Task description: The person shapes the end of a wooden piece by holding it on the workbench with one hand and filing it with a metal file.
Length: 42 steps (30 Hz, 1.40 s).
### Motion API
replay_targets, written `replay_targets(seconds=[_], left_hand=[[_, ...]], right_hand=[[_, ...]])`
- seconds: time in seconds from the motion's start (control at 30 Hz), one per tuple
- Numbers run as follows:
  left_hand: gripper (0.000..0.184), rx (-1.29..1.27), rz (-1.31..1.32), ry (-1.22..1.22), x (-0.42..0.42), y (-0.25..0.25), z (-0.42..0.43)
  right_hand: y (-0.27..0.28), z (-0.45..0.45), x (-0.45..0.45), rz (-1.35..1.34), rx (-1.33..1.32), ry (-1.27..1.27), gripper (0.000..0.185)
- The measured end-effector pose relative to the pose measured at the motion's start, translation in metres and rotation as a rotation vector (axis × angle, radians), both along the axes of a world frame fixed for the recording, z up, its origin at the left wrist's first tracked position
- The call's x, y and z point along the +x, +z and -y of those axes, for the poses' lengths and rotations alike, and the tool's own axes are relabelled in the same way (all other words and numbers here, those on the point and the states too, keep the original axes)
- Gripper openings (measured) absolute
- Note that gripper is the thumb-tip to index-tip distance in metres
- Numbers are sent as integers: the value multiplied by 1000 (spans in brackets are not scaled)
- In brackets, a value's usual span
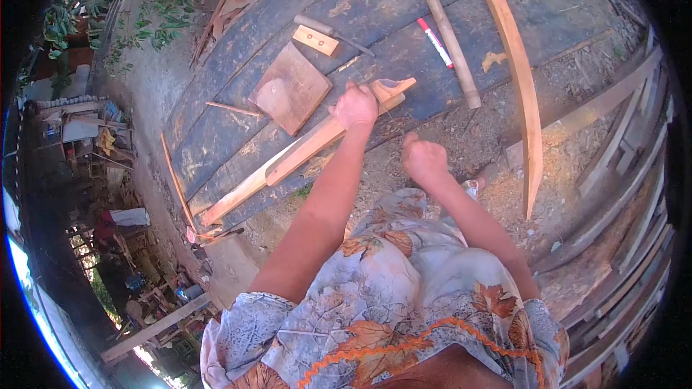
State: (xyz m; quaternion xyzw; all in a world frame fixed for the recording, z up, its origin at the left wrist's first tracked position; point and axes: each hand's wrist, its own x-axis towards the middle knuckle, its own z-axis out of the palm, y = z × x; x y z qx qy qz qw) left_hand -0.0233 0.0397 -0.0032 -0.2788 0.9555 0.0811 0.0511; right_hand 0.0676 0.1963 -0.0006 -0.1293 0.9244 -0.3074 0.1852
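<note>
My left hand (355,106) is closed on a pale wooden strip (306,151), pressing it down at the table's near edge. A second, longer strip (241,194) lies beneath and alongside it. The held strip's right end has a darker, angled patch. Just to the right and nearer my body, my right hand (425,161) is a closed fist. A thin line seems to run from it toward the strip, too fine to name; what the fist holds is hidden. Beyond my left hand lies a square wooden board (292,88).
On the dark plank table (393,25) lie a drilled wood block (315,40), a chisel-like tool (324,29), a red-and-white marker (435,43) and a round stick (453,50). A long curved wooden piece (515,65) crosses at right. Stacked planks (627,245) stand far right.
</note>
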Motion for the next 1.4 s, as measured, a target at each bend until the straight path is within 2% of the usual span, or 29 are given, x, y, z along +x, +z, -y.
replay_targets(seconds=[0.27, 0.43, 0.53, 0.67, 0.77, 0.97, 1.17, 1.23, 1.4], left_hand=[[37, 17, 23, -2, -2, 3, 1], [31, -57, -52, 4, -2, -4, -1], [32, -58, -67, 8, -2, -8, 1], [33, -65, -64, 14, -4, -5, 1], [33, -41, -36, 15, -2, -5, 0], [32, -57, -50, -1, -3, -4, 0], [37, 7, 1, 12, -5, -1, 1], [32, -37, -49, 1, -3, -5, 1], [32, -49, -59, -3, -2, -5, 0]], right_hand=[[6, -18, 5, 52, 44, 20, 13], [-7, 9, -31, -103, -61, 17, 13], [-7, 21, -38, -81, -72, -26, 12], [-2, 1, -11, -54, -63, -6, 13], [2, -9, 2, 19, 42, 1, 13], [-4, 25, -40, -110, -44, -36, 12], [-4, -1, 1, -14, -21, -13, 11], [-1, -7, 11, 74, 81, -2, 11], [-5, 23, -34, -32, -38, -53, 12]])
